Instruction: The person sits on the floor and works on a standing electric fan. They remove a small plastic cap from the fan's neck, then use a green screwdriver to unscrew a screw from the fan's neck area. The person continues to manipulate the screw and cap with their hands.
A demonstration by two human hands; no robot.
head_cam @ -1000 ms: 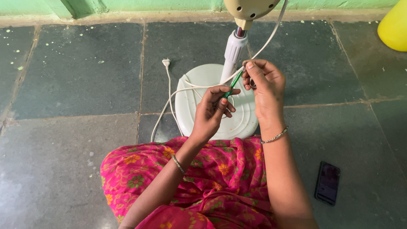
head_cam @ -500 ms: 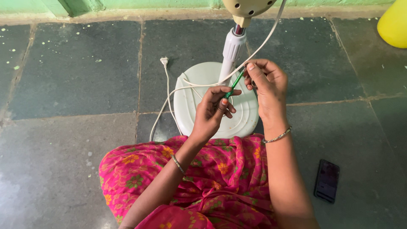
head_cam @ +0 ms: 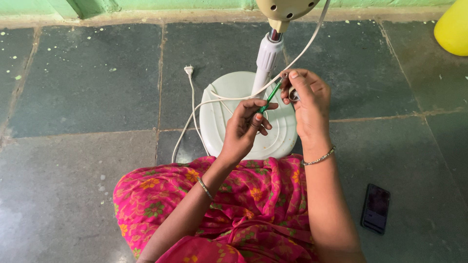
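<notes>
Left hand (head_cam: 246, 124) pinching slim green-handled screwdriver (head_cam: 269, 97) between thumb and fingertips, handle end low, shaft angled up and right toward right hand (head_cam: 306, 100). Right hand closed around small dark round part (head_cam: 293, 95), thumb pressed on top; mostly hidden by fingers, exact shape not readable. Screwdriver tip meeting that part just beside right thumb; actual contact point too small to confirm.

Both hands held above round white plastic fan base (head_cam: 229, 117) resting on grey stone tile floor (head_cam: 87, 97). White plastic fan pole (head_cam: 265, 61) rising from base, just behind hands, up to cream motor housing (head_cam: 285, 9) at top edge. White power cord (head_cam: 302, 53) dropping from housing, passing between the hands, looping across base, ending in white plug (head_cam: 188, 70) lying on floor left of base.

Pink floral fabric (head_cam: 234, 209) over lap, lower centre. Thin bangles on both wrists. Black phone (head_cam: 375, 208) flat on floor, right of lap, well apart from hands. Yellow rounded container (head_cam: 452, 27) at top right corner.
</notes>
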